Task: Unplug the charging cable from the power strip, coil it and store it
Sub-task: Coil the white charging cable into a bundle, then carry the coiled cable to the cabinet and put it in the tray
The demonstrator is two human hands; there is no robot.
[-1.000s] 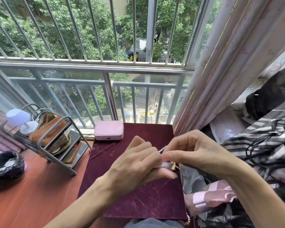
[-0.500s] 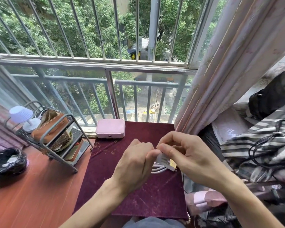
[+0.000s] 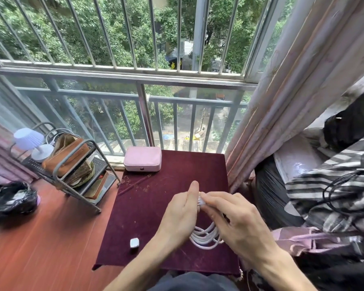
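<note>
A white charging cable (image 3: pixel 205 236), gathered into several loops, hangs between my two hands above the dark red cloth (image 3: pixel 156 206). My left hand (image 3: pixel 180 215) grips the top of the bundle from the left. My right hand (image 3: pixel 235 221) pinches the same top part from the right, fingertips meeting my left thumb. The loops sag down to the cloth below my palms. A small white charger block (image 3: pixel 134 242) lies loose on the cloth, left of my left forearm. No power strip is in view.
A pink case (image 3: pixel 143 158) sits at the cloth's far edge by the window railing (image 3: pixel 122 80). A metal rack (image 3: pixel 72 164) with a brown bag and small lamp stands left. A curtain (image 3: pixel 282 101) and striped bedding with a black cable (image 3: pixel 334 190) crowd the right.
The cable has gone from a small bunch hidden in my fingers to visible hanging loops. The white charger block now lies on the cloth. The view has tilted down slightly.
</note>
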